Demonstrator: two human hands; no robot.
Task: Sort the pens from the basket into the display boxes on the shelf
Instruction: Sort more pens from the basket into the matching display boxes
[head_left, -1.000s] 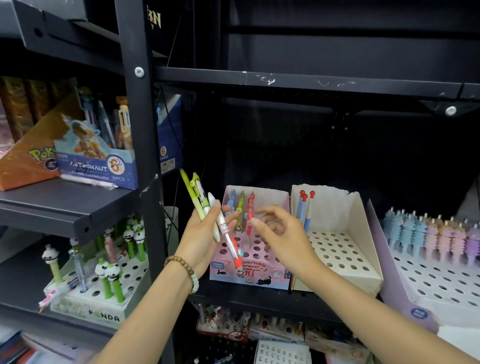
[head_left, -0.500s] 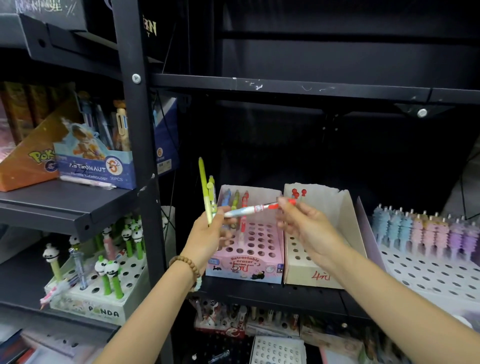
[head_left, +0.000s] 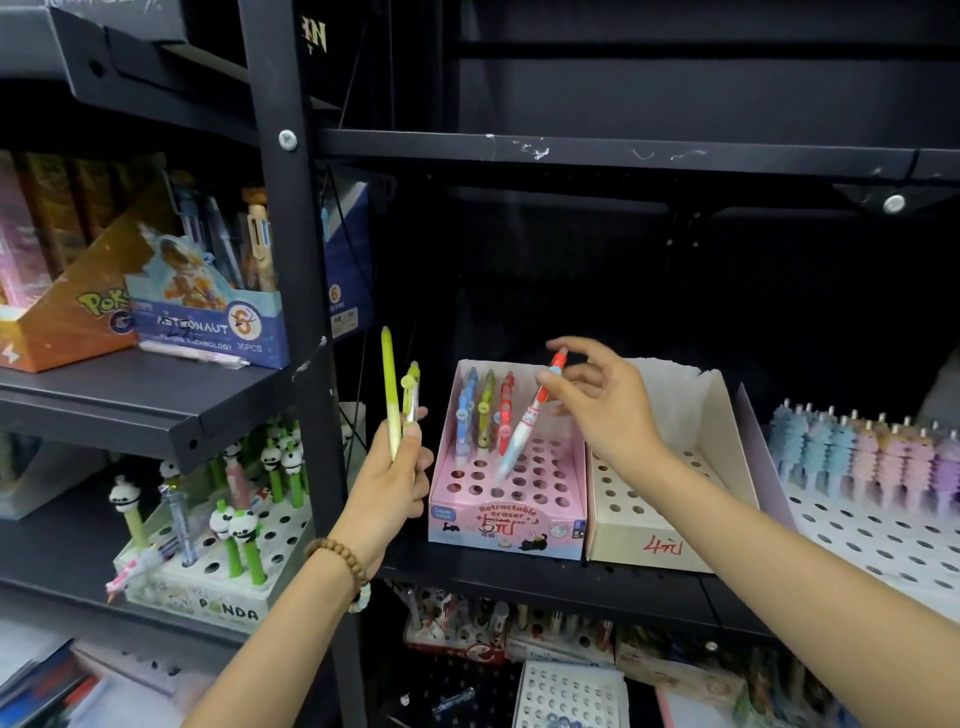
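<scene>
My right hand (head_left: 597, 402) pinches a red-capped white pen (head_left: 524, 421) near its top, tilted, with its tip down at the holes of the pink display box (head_left: 506, 525). Three pens, blue, green and red (head_left: 485, 410), stand in that box's back row. My left hand (head_left: 395, 478) grips two yellow-green pens (head_left: 397, 395) upright, left of the pink box. A cream display box (head_left: 654, 540) with holes stands right beside the pink one, partly hidden by my right forearm. No basket is in view.
A black shelf post (head_left: 291, 260) rises just left of my left hand. A panda pen box (head_left: 208, 592) sits lower left, an astronaut pen box (head_left: 218, 322) on the upper left shelf. A white perforated display (head_left: 872, 525) with pastel pens stands at the right.
My right hand took the red-and-white pen from my left hand, swung it from level to nearly upright and brought its tip down to the pink box. My left hand keeps the two green pens.
</scene>
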